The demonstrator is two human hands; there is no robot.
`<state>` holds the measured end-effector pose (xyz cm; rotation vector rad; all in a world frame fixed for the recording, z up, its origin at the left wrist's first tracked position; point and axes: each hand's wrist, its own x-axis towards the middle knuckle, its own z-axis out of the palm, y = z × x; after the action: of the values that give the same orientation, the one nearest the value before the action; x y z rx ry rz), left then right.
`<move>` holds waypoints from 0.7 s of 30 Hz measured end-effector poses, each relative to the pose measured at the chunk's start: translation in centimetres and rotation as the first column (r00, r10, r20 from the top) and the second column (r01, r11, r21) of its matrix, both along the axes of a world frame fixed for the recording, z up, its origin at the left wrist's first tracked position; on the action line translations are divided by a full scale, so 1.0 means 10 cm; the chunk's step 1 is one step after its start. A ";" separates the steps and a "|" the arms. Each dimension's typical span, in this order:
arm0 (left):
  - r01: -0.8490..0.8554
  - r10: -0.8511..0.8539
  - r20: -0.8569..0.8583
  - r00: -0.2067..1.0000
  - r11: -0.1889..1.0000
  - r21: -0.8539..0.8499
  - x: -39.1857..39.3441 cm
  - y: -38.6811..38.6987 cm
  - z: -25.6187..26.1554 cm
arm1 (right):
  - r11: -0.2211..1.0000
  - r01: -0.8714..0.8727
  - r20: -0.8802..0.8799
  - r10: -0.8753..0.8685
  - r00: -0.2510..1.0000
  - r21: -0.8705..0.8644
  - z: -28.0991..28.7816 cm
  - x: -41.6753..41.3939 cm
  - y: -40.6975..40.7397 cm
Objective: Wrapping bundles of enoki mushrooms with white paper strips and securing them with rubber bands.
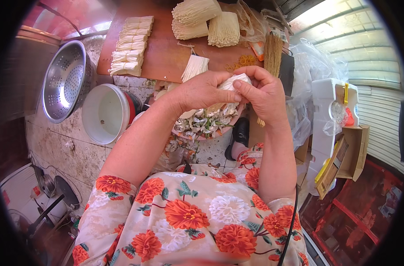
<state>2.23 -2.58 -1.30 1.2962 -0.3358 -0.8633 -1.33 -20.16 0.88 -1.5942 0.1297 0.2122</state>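
A small bundle of enoki mushrooms (235, 81) is held between both my hands above a basin of scraps. My left hand (205, 89) grips its left side, thumb laid along the near edge. On the right end, my right hand (263, 91) pinches it with thumb and bent fingers. Whether a band goes round this bundle is hidden by the fingers. Just beyond the hands, a loose portion of enoki (195, 66) lies at the edge of the reddish-brown table (165, 50). Yellow rubber bands (245, 61) are heaped behind my right hand.
A row of tied enoki bundles (130, 46) lies at the table's left, larger enoki clumps (197, 15) at the back. The pink basin (236, 119) holds trimmings. A white bucket (103, 114), steel colander (67, 81), straw broom (272, 55) and foam box (321, 109) stand around.
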 end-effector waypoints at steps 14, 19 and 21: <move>-0.181 0.186 -0.012 0.983 0.971 0.156 -0.06 0.03 0.03 | 0.975 0.093 -0.085 -0.077 0.993 0.203 -0.08 0.21 -0.09; -0.488 0.450 -0.279 0.848 0.869 -0.083 0.03 0.08 0.07 | 0.923 0.292 -0.068 -0.318 0.946 -0.251 -0.70 0.43 -0.49; -0.616 0.531 -0.418 0.737 0.782 -0.094 0.01 0.09 0.17 | 0.886 0.223 -0.022 -0.253 0.967 -0.406 -1.04 0.47 -0.49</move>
<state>2.35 -1.71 0.38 0.9075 0.2687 -0.4901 3.36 -25.08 -9.51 -1.9608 0.4504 0.0526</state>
